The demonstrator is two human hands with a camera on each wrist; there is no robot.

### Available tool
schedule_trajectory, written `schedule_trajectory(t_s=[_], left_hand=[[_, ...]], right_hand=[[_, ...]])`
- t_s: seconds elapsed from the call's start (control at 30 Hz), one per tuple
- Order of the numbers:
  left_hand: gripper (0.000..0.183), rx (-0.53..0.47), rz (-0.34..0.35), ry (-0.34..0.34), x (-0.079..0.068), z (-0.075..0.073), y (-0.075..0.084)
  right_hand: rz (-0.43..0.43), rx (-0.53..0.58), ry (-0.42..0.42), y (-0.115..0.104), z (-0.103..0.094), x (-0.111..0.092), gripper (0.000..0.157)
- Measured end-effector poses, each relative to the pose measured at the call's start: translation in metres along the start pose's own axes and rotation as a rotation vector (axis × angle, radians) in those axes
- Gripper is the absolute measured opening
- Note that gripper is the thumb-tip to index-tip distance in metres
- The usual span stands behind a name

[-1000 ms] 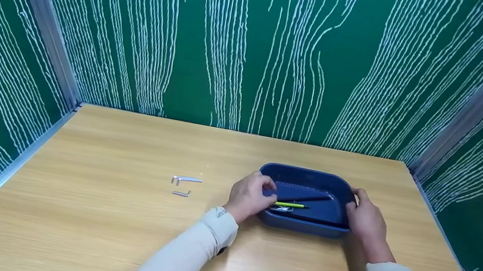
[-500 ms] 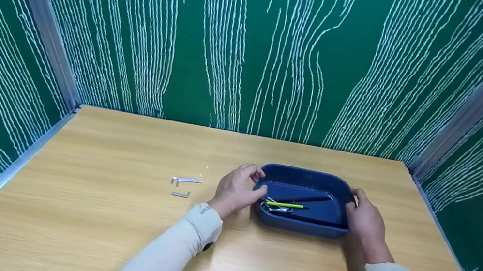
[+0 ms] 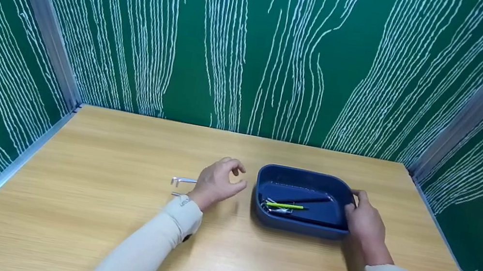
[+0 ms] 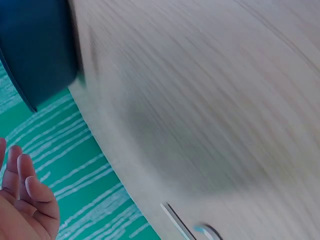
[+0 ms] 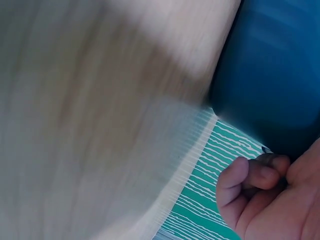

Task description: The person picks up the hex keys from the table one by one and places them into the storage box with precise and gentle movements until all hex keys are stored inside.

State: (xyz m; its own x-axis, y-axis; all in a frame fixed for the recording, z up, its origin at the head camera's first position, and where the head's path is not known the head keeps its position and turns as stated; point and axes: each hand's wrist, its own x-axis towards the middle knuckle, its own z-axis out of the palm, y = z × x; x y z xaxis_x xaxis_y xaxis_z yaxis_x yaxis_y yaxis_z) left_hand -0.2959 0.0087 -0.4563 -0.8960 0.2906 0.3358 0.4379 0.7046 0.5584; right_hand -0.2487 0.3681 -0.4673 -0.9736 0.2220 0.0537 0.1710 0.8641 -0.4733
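Note:
My right hand grips the right end of a dark blue bin, thumb over its rim. Inside lie a yellow-green pen, a thin black stick like a pen, and small silvery pieces at the left end. My left hand hovers left of the bin, apart from it, its fingers loosely bent and nothing visible between them. Beneath and behind it are L-shaped hex keys on the table, partly covered by the hand. In the left wrist view, blurred metal keys show at the bottom.
A light wooden table carries everything. Green panels with white wavy lines stand at the back and both sides, joined by grey posts.
My left hand has let go of what it touched at the bin's left end and moved left, toward the hex keys. The right hand and the bin have stayed put.

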Motion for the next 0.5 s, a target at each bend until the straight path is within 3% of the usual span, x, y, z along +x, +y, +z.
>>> schedule_trajectory(t_s=[0.17,0.5], left_hand=[[0.024,0.036,0.002,-0.004,-0.004,-0.010,-0.015],[0.022,0.099,-0.073,0.023,-0.014,-0.034,-0.051]], right_hand=[[0.019,0.007,-0.011,-0.001,-0.001,0.000,0.043],[0.065,0.000,-0.021,0.000,-0.001,0.000,0.034]])
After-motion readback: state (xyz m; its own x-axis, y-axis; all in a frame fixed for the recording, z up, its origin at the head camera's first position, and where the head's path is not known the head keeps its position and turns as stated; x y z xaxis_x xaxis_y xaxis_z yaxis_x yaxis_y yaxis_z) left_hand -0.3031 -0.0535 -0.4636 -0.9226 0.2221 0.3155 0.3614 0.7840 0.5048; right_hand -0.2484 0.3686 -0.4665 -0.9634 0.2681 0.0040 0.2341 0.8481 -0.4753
